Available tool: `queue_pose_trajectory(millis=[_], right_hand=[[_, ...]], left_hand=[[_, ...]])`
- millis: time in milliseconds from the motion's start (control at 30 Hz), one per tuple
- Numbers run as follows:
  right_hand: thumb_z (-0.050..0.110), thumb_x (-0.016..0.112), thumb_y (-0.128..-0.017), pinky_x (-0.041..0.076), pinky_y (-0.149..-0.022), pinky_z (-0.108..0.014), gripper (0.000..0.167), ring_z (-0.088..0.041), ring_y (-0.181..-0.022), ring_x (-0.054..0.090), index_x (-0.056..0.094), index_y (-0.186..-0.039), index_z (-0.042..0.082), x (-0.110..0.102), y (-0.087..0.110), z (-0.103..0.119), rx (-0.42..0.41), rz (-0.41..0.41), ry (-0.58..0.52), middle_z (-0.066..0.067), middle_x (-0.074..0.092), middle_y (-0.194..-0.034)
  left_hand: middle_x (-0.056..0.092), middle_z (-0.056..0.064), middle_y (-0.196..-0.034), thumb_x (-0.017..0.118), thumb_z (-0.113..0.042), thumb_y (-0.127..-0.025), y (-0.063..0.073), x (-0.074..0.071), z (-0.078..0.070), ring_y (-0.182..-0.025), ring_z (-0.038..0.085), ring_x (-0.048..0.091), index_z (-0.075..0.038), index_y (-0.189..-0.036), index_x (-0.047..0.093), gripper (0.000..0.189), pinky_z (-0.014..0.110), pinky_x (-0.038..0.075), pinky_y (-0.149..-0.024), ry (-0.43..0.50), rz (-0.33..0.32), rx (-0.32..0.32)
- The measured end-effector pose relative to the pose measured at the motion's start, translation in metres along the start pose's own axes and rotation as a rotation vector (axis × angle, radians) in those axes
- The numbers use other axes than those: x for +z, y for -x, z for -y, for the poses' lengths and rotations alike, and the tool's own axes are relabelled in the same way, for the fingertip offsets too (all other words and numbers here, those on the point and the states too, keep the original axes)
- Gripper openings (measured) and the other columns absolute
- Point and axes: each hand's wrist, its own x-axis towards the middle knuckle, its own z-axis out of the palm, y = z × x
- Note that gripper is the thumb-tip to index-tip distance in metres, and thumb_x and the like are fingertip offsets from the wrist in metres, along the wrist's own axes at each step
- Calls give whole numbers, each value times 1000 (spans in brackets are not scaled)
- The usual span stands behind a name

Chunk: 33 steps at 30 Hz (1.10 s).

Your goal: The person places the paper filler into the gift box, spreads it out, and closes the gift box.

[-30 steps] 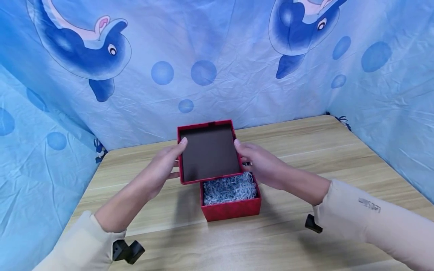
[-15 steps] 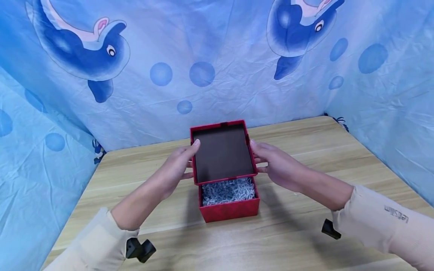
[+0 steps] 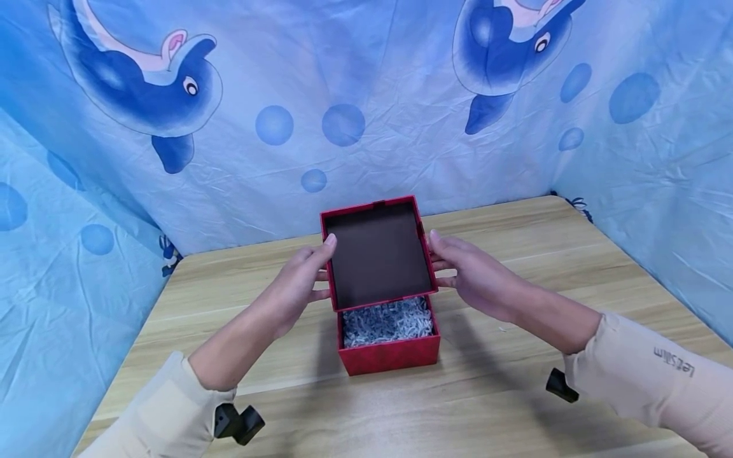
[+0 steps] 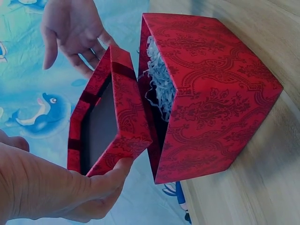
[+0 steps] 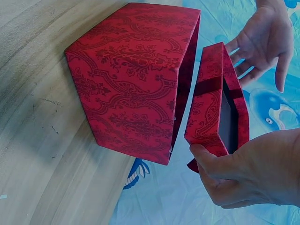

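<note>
A red box lid [image 3: 378, 254], dark on its inside, is tilted above the back part of an open red box [image 3: 392, 356] in the head view. My left hand [image 3: 294, 283] holds the lid's left side, with the thumb over the rim and fingers outside. On the opposite side my right hand [image 3: 475, 277] holds the lid by its edge, its fingers against the outer wall. Pale shredded paper [image 3: 386, 323] fills the box, partly hidden by the lid. Both wrist views show dark patterns on the red lid [image 4: 129, 103] and box [image 5: 131, 79], and ribbon bands on the lid.
The box stands on a wood-grain table [image 3: 275, 394]. A blue dolphin-print cloth [image 3: 378, 165] hangs behind and at both sides. A small pale scrap [image 3: 502, 329] lies right of the box. Black devices [image 3: 237, 425] are on both wrists.
The lid, in both hands, has shifted to the right over the box, then tilted up a little at its far edge. The box has stayed in place.
</note>
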Motion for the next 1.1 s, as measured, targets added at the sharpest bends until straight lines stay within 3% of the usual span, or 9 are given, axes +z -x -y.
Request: queue_pose_trajectory(millis=[300, 533, 900, 1100], right_hand=[[45, 39, -101, 27, -108, -50, 56, -36, -118, 41, 44, -124, -6, -4, -6, -2, -52, -15, -65, -22, 44, -124], [46, 42, -100, 25, -109, -51, 51, -36, -117, 42, 52, -107, -3, -5, -6, 2, -65, -22, -78, -20, 47, -119], [45, 39, -102, 23, -113, -50, 45, -34, -120, 41, 59, -90, 6, -7, -9, 6, -124, -8, -101, -16, 48, -120], [47, 38, -101, 21, -114, -53, 46, -35, -123, 40, 63, -85, 12, -7, -10, 7, -152, 15, -91, -17, 48, -122]], left_hand=[[35, 15, -141, 38, -53, -99, 3, -1, -3, -130, 35, 37, 0, -139, 27, 67, 49, 35, -109, 40, -34, 109], [37, 15, -138, 32, -53, -100, 4, -2, -4, -126, 35, 41, -3, -139, 33, 63, 53, 35, -107, 36, -10, 198], [43, 16, -130, 27, -57, -99, 6, -4, -6, -122, 34, 48, -2, -130, 38, 64, 49, 39, -106, 11, -71, 233], [48, 16, -129, 25, -57, -100, 7, -6, -5, -119, 34, 51, -4, -134, 41, 64, 49, 41, -104, 20, -76, 252]])
